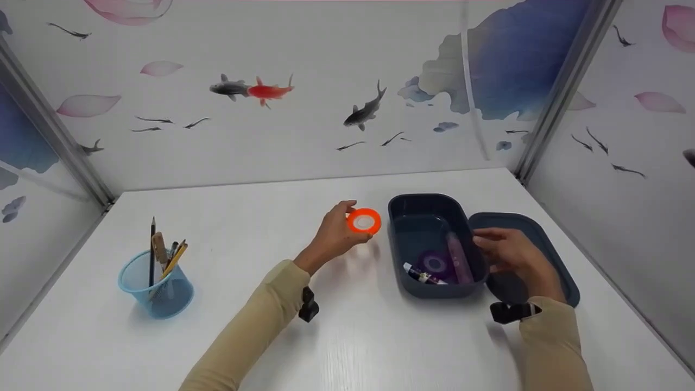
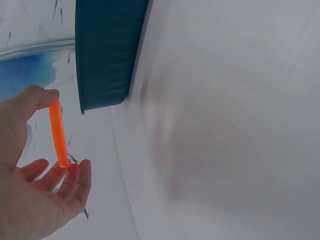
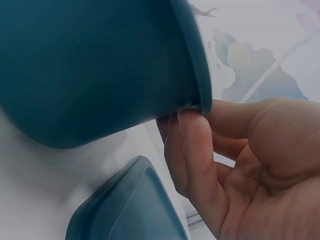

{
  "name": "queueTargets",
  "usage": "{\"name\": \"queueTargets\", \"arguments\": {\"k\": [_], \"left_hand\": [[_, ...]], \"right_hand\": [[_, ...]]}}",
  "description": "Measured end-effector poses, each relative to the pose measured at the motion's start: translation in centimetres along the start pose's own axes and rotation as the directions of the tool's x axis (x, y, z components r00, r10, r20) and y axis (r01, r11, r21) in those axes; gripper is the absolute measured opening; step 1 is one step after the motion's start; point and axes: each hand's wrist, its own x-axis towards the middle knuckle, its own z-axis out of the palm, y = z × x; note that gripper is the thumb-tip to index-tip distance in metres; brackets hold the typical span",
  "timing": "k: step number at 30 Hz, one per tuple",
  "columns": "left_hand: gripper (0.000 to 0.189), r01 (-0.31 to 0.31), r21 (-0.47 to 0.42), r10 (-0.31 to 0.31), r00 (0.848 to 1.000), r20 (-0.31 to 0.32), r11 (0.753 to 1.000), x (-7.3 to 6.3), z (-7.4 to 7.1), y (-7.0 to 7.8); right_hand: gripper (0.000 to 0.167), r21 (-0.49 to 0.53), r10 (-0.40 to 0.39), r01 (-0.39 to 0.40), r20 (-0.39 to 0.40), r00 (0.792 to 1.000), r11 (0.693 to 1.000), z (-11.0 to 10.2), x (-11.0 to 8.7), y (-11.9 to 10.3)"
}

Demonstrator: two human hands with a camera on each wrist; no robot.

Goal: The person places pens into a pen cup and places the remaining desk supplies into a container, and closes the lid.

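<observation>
My left hand (image 1: 334, 231) holds a roll of orange tape (image 1: 352, 213) between thumb and fingers, above the table just left of a dark blue plastic box (image 1: 399, 260). The left wrist view shows the tape (image 2: 58, 135) edge-on, with the thumb on one side and the fingertips on the other. At the box's right side, my right hand (image 1: 518, 255) grips the rim (image 3: 202, 75) with its fingertips. Inside the box lie a purple tape roll (image 1: 429, 260), a purple-pink pen-like stick (image 1: 460, 258) and a small white-and-dark tube (image 1: 423, 275).
The matching blue lid (image 1: 548, 255) lies flat right of the box, partly under my right hand. A light blue mesh pen cup (image 1: 176, 298) with pencils and other slim tools stands at the left. Printed panels (image 1: 304, 146) enclose the white table (image 1: 347, 347).
</observation>
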Motion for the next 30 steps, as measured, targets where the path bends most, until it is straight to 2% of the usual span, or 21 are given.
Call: {"name": "queueTargets", "arguments": {"k": [12,16,25,30], "left_hand": [[0.080,-0.024,-0.002,0.025,0.999,0.029,1.000,0.0,1.1,1.6],[0.079,-0.058,-0.003,0.058,0.998,0.034,0.998,0.2,1.6,2.3],[0.077,-0.131,0.002,0.131,0.989,0.074,0.991,1.0,3.7,3.9],[0.075,-0.169,0.003,0.168,0.983,0.080,0.986,1.4,4.5,4.2]], "right_hand": [[0.061,0.021,-0.011,0.011,-0.002,1.000,1.000,0.1,0.1,0.0],[0.061,0.010,-0.008,0.007,0.004,1.000,1.000,0.0,0.0,0.0],[0.060,0.027,-0.006,0.006,0.008,1.000,1.000,-0.2,-0.1,0.0],[0.061,0.025,0.008,-0.008,0.000,1.000,1.000,0.0,0.0,-0.2]]}}
